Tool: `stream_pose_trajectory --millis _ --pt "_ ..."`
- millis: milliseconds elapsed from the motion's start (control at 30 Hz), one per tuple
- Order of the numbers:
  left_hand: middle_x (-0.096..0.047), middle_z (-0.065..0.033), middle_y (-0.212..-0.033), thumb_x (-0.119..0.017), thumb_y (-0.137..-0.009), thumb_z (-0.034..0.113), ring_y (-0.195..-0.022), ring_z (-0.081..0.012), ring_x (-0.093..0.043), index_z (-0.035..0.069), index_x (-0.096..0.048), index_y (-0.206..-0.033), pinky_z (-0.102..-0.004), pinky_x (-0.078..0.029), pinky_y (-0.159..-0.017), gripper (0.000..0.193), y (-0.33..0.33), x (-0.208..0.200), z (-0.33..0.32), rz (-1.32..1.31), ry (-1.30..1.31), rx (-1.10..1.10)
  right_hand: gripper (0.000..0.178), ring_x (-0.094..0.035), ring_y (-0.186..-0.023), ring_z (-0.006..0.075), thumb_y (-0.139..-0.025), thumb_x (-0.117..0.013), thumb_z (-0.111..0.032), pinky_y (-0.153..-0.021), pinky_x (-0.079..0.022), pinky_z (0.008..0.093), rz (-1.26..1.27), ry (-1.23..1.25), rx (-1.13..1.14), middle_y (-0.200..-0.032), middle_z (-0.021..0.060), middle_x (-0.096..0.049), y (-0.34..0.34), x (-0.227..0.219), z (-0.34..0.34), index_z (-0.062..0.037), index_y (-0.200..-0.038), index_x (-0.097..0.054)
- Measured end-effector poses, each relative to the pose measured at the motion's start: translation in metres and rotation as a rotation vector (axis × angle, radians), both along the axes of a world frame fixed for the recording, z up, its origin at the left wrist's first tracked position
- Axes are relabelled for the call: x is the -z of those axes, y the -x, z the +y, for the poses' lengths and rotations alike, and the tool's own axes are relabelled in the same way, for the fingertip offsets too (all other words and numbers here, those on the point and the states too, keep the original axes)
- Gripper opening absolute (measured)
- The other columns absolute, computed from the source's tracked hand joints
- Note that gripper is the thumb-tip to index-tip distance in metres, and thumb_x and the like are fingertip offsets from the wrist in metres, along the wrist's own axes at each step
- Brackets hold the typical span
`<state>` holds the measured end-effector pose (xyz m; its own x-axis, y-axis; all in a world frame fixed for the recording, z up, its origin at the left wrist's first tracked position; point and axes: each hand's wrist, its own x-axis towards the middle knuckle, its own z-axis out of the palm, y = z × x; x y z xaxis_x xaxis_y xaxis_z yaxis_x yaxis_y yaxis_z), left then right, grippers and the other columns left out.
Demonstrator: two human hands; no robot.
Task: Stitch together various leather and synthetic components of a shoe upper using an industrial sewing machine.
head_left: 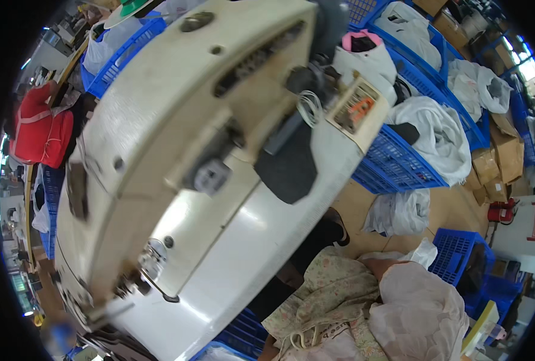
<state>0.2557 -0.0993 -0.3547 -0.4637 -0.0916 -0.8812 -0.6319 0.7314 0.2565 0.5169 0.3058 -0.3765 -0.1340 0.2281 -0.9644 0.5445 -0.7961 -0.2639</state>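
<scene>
A cream sewing machine [153,102] fills the left and middle, tilted and blurred, on a white table [243,240]. Its needle and presser foot area [129,283] is toward the lower left. Floral cloth [333,283] with a drawstring covers my lap, right of the table edge. My right forearm [380,266] comes out of a pale sleeve [421,307] and passes behind the floral cloth, which hides the hand. At the lower edge, a strip of skin [270,349], perhaps my left arm or hand, shows beside the cloth; no fingers are visible.
Blue crates [399,159] with white bags and fabric stand at the upper right. A blue crate [454,256] sits on the right, near a red fire extinguisher [502,212]. An orange item lies in a small tray [356,108] on the table. Red fabric [42,129] hangs at the left.
</scene>
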Motion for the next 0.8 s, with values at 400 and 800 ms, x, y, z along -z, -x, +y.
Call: stream_pose_trajectory --millis 400,800 --pt "-0.065 -0.0164 -0.115 -0.049 -0.096 0.030 -0.105 -0.0276 -0.060 -0.005 -0.059 -0.122 -0.0361 -0.044 -0.096 0.045 0.015 -0.024 -0.005 0.090 -0.161 -0.114 0.046 -0.059 -0.083 0.0190 -0.096 -0.049 -0.044 -0.076 -0.048 0.0373 0.049 -0.150 -0.188 -0.104 0.0103 -0.064 0.097 -0.001 0.004 -0.0039 -0.114 -0.063" --pt "-0.065 -0.0166 -0.117 -0.046 -0.097 0.035 -0.109 -0.0276 -0.059 -0.005 -0.058 -0.125 -0.0364 -0.042 -0.097 0.049 -0.017 -0.036 -0.015 -0.370 -0.703 -0.623 0.047 -0.059 -0.084 0.0195 -0.096 -0.049 -0.044 -0.076 -0.048 0.0363 0.039 -0.327 -0.465 -0.105 0.0109 -0.064 0.056 -0.034 0.035 -0.0031 -0.116 -0.063"
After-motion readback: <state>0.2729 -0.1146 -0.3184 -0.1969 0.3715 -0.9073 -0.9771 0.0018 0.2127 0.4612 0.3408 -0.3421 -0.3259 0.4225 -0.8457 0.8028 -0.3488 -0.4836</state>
